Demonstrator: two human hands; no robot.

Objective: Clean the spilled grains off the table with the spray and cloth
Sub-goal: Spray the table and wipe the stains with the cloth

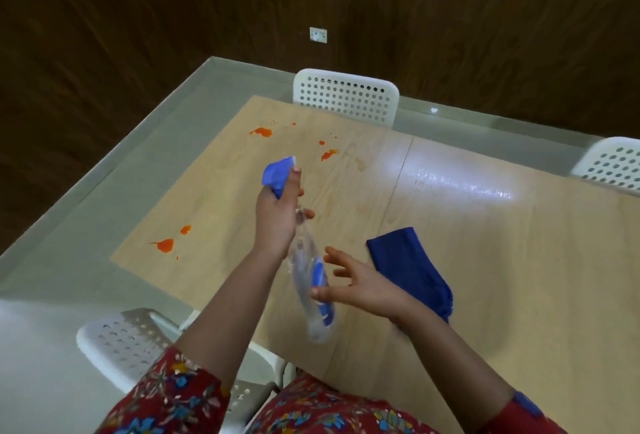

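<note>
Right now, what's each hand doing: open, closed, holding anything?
Left hand: closed around the neck of the spray bottle.
Right hand: open, fingers spread beside the bottle's lower end, gripping nothing.

The spray bottle (304, 257) is motion-blurred; the far-right chair (613, 165) is cut by the frame edge.

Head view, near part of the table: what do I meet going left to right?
White chair → orange splash → left hand gripping the spray bottle → right hand → blue cloth.
</note>
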